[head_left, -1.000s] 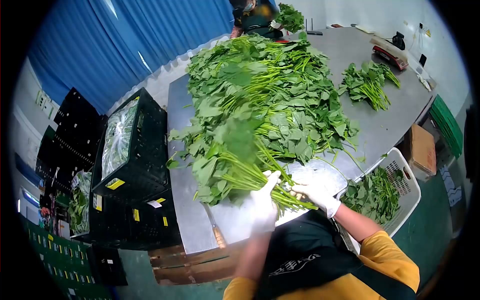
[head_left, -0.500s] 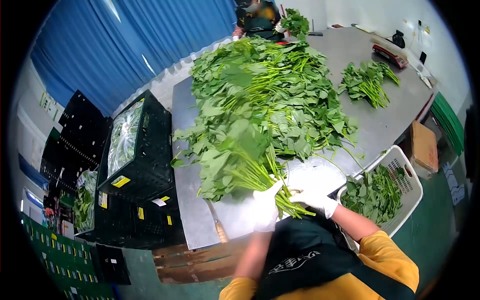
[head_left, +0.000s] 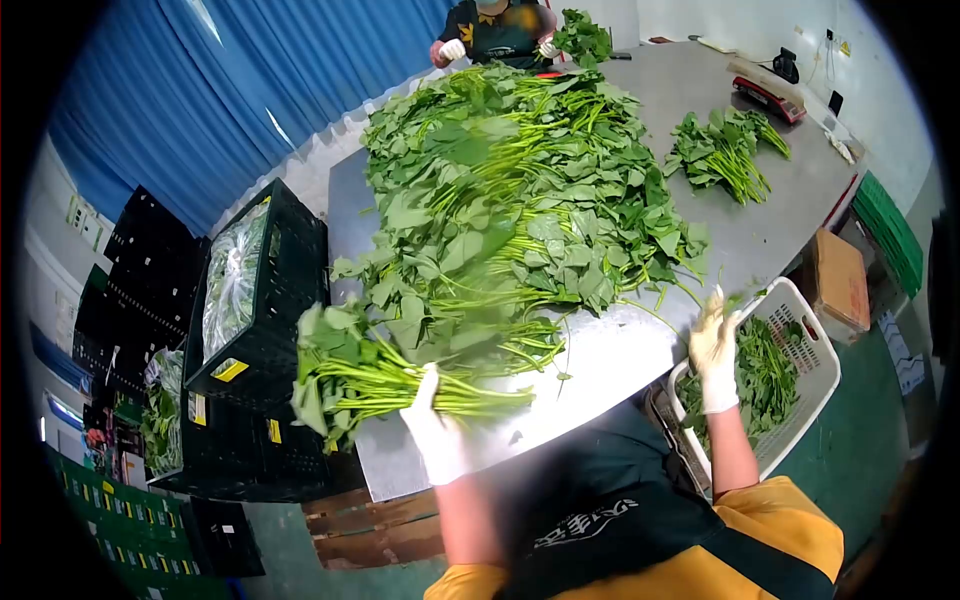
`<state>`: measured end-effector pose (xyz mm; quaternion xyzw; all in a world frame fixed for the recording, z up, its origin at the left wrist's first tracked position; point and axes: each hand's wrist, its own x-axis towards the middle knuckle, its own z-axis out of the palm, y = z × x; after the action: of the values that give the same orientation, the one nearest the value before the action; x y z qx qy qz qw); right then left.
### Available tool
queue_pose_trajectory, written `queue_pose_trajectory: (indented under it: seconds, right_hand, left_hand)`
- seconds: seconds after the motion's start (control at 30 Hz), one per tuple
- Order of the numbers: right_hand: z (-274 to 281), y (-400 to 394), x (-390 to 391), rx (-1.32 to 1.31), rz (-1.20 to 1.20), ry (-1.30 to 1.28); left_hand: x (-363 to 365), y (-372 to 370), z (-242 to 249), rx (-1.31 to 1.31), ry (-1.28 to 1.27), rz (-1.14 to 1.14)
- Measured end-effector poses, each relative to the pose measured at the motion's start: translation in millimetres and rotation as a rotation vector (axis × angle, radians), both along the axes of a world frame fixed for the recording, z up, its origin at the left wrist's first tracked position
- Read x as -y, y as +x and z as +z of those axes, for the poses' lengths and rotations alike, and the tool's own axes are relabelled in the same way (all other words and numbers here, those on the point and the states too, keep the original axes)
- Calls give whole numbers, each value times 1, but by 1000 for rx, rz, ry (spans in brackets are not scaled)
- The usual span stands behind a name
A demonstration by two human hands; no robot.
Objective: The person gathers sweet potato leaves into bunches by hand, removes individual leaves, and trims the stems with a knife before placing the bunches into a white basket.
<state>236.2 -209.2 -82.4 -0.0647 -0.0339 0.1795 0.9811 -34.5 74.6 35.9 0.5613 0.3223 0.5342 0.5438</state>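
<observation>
My left hand (head_left: 436, 432), in a white glove, grips a bunch of leafy green stems (head_left: 370, 375) and holds it sideways over the near left corner of the steel table (head_left: 610, 355), leaves pointing left. My right hand (head_left: 714, 348), also gloved, is open above the white plastic basket (head_left: 812, 345) at the table's right edge, with a small leaf scrap near its fingertips. A big heap of the same greens (head_left: 510, 190) covers the table's middle.
A smaller pile of greens (head_left: 722, 150) lies at the far right of the table, near a scale (head_left: 766, 95). Another person (head_left: 495, 28) in gloves works at the far end. Black crates (head_left: 255, 300) with bagged greens stand left; a cardboard box (head_left: 838, 278) sits on the floor at right.
My left hand swung the bunch down and left, off the heap. My right hand let go of the stems and moved right over the basket.
</observation>
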Motion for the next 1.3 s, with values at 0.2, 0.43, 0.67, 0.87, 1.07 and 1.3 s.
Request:
queue_pose_trajectory:
  seconds: [0.2,0.43,0.67,0.87,1.07,1.3]
  right_hand:
    - [47,-26,-129,722,326,-1136]
    - [38,-6,-245,1905,-345,-2157]
    - [102,-13,-208,1426,-232,-1834]
    - [103,-50,-169,996,-193,-1332]
    - [85,-94,-142,1264,-473,-1292]
    - [87,-93,-119,1709,-734,-1343]
  left_hand:
    - [5,-1,-23,104,-380,-161]
    - [10,1,-21,192,-499,-150]
    - [22,9,-5,193,-471,-117]
    - [15,39,-17,242,-465,-187]
    - [21,66,-16,152,-391,-331]
    - [23,61,-39,-109,-28,-464]
